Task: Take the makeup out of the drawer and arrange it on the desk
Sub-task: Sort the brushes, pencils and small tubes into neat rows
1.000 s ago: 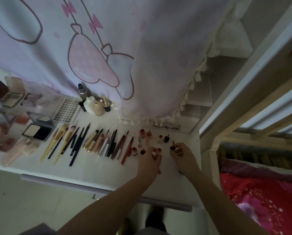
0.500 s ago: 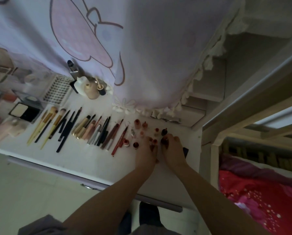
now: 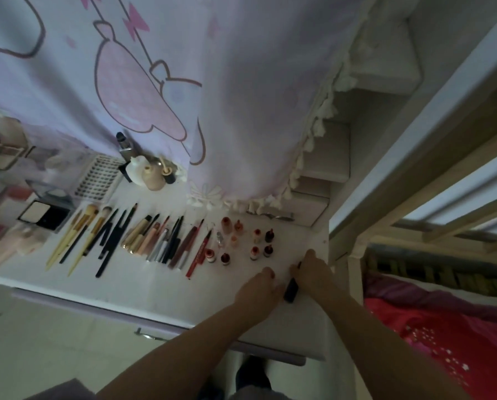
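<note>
Right hand [image 3: 313, 269]: fingers curled around a dark, slim cylindrical tube [image 3: 291, 288] lying at the near right corner of the white worktop [image 3: 155, 287]. Left hand [image 3: 259, 290]: fingers loosely bent, resting beside the tube, grasping nothing that can be seen. Half a second ago both hands were at the small red-capped bottles [image 3: 254, 252]; those now stand free in rows. Judgement: bottles are placed; the tube is the next piece for the row beside the brushes and pencils [image 3: 155, 241].
</note>
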### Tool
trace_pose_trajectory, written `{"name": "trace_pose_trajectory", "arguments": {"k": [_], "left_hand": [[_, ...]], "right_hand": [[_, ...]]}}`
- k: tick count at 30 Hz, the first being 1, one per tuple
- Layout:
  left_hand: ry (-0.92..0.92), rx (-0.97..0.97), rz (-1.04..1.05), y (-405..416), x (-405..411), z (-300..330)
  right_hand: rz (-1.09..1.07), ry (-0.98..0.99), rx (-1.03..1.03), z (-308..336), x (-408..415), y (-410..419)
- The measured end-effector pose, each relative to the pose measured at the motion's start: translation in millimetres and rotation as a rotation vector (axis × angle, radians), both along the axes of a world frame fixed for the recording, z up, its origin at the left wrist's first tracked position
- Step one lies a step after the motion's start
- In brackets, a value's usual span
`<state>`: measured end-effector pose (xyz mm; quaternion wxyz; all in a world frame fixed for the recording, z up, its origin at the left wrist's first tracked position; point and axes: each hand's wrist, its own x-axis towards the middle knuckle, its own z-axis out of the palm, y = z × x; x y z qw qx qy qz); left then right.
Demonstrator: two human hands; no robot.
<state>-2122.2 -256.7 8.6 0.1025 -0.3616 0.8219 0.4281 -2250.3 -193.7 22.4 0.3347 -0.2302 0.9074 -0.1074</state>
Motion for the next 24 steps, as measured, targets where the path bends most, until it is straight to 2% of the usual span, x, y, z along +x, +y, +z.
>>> {"name": "trace_pose_trajectory", "arguments": {"k": [4, 9, 14, 17, 24], "left_hand": [[0.009, 0.001, -0.135, 0.5, -1.8, 5.2], [0.129, 0.201, -0.21, -19.6, 17.9, 41.1], [0.247, 0.149, -0.351, -37.8, 48.5, 75.3], [0.306, 0.086, -0.381, -45.5, 63.5, 87.6], [0.301, 0.018, -0.425, -54.5, 91.0, 89.7]], "right_hand": [[-0.073, -0.158, -0.102, 13.2, 19.9, -4.2], [0.023, -0.264, -0.212, 58.9, 33.7, 1.8], [0.136, -0.439, -0.32, 96.7, 56.0, 2.4], [0.142, -0.458, -0.411, 106.3, 73.0, -2.5], [0.173, -0.521, -0.427, 106.0, 98.1, -6.4]]}}
